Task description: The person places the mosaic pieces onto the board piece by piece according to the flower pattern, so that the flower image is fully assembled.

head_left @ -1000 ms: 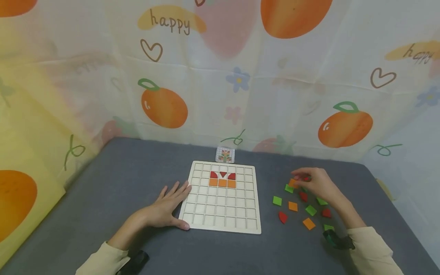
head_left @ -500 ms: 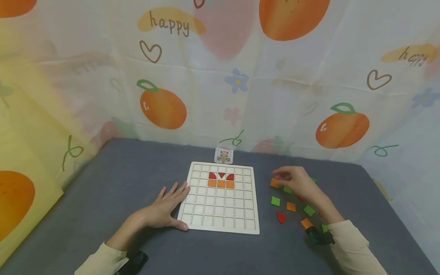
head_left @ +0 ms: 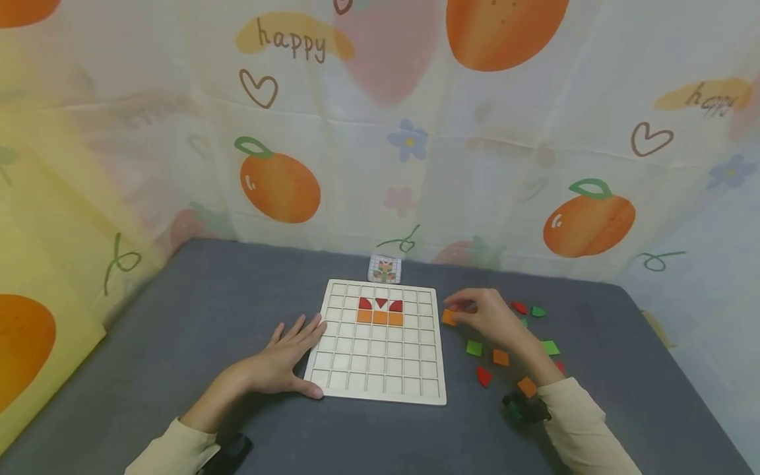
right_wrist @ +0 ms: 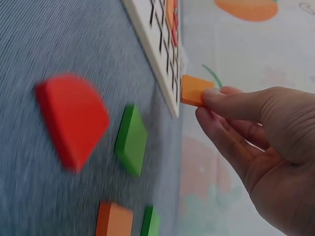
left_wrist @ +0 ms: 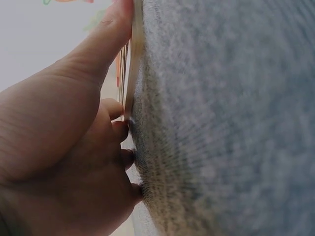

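My right hand [head_left: 489, 316] pinches an orange square tile [right_wrist: 194, 90] between thumb and fingers, just off the right edge of a white grid board [head_left: 374, 369]. Fingers spread, my left hand [head_left: 273, 363] rests at the board's left edge; in the left wrist view its thumb [left_wrist: 106, 39] touches the rim. Red pieces and a row of orange square tiles [head_left: 380, 317] lie in the board's upper cells. Behind the board is a small card [head_left: 384, 270] with a coloured pattern on a grid.
Right of the board lie loose pieces: a green square [head_left: 474, 348], an orange square [head_left: 501, 357], a red rounded piece [head_left: 483, 377] and several others, some partly hidden by the right arm. A printed cloth [head_left: 356, 165] hangs behind the grey table [head_left: 237, 284].
My right hand has moved left from the loose pieces toward the board, carrying the orange square tile. My left hand has stayed at the board's edge.
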The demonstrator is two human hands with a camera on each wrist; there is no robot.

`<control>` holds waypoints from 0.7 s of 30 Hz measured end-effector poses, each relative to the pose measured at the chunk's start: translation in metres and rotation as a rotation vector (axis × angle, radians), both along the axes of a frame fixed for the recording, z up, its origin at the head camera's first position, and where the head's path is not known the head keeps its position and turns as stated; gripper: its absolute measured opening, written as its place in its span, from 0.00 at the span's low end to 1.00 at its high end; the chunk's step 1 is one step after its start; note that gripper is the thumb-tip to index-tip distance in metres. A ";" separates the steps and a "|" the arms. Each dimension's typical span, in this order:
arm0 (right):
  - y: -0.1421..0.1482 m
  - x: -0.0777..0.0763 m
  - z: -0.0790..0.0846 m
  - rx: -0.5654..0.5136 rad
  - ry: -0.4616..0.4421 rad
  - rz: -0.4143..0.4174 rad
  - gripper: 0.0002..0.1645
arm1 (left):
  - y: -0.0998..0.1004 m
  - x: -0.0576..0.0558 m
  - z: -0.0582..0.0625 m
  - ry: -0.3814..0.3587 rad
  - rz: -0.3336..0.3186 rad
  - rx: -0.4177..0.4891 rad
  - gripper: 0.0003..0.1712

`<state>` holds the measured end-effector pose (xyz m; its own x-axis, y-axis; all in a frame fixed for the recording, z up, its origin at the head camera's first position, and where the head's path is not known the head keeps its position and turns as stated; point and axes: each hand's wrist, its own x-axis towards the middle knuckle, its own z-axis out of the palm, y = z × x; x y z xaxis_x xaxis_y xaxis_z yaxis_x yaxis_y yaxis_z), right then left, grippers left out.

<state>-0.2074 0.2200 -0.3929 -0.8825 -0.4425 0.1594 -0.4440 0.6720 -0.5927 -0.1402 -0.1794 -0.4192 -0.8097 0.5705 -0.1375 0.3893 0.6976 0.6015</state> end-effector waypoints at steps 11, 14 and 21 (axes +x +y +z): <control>-0.033 -0.003 0.001 -0.014 -0.041 0.072 0.16 | 0.000 0.000 0.003 -0.003 -0.004 -0.001 0.68; -0.042 -0.004 0.000 -0.013 -0.044 0.110 0.15 | -0.001 0.000 0.003 -0.001 0.001 -0.004 0.68; -0.059 -0.002 -0.005 -0.064 -0.069 0.145 0.15 | 0.000 0.000 0.001 -0.002 -0.005 -0.006 0.67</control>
